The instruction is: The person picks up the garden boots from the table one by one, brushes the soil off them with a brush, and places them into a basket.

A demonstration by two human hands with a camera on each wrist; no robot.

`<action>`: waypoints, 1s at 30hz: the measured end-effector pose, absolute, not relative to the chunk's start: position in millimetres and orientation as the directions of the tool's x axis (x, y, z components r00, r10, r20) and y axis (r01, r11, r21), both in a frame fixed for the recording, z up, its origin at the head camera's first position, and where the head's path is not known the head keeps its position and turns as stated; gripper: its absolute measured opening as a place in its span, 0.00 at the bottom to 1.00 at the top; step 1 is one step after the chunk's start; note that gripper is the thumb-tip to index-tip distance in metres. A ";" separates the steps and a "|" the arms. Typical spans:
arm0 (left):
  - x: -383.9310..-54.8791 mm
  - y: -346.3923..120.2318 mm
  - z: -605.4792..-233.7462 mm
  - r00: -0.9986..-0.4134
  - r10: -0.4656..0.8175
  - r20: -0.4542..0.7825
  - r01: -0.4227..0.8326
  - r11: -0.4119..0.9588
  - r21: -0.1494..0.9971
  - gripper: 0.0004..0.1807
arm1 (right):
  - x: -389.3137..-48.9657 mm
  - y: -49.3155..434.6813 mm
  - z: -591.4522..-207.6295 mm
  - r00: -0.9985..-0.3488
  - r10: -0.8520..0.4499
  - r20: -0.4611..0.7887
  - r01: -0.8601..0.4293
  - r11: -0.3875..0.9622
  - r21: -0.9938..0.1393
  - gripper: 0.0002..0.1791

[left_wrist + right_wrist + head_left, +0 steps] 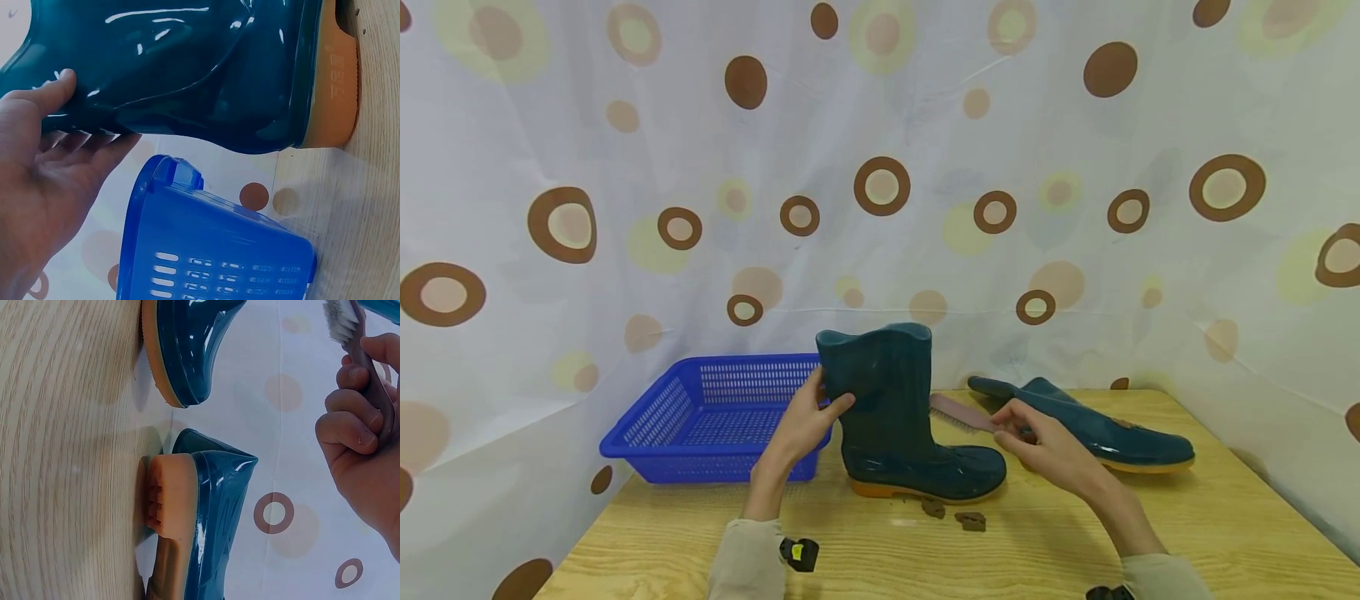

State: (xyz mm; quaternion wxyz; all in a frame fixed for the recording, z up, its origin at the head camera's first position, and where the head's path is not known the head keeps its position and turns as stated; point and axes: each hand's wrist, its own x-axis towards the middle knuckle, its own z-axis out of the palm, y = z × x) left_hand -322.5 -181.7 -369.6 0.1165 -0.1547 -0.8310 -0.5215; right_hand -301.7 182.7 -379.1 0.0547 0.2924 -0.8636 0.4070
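Observation:
A dark teal rubber boot with an orange sole stands upright on the wooden table. My left hand grips the back of its shaft, thumb on the near side; in the left wrist view the fingers pass behind the shaft. In my right hand is a scrub brush with a mauve handle, held to the right of the shaft. Its white bristles show in the right wrist view. Behind the right hand, a second teal boot lies on the table with a brown patch on it.
A blue plastic basket with slotted walls stands at the left, close to the upright boot. Brown clumps lie on the table in front of that boot's sole. A dotted curtain hangs around the back and sides.

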 end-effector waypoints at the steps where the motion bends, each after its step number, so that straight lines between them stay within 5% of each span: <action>1: -322.9 -181.4 -369.7 -0.927 0.132 0.352 0.374 0.408 0.833 0.42 | -301.5 182.6 -379.0 -0.823 -0.461 0.332 -0.549 0.498 -0.671 0.12; 5: -323.6 -179.7 -369.7 -0.931 0.117 0.345 0.362 0.395 0.844 0.45 | -301.4 181.9 -379.1 -0.822 -0.464 0.329 -0.550 0.502 -0.667 0.12; 20: -322.4 -178.8 -367.0 -0.899 0.126 0.420 0.438 0.312 0.843 0.32 | -300.7 182.1 -377.6 -0.809 -0.487 0.330 -0.564 0.483 -0.670 0.09; 30: -316.1 -169.0 -360.9 -0.876 0.098 0.472 0.479 0.287 0.829 0.59 | -301.8 178.5 -377.6 -0.786 -0.539 0.303 -0.574 0.454 -0.682 0.10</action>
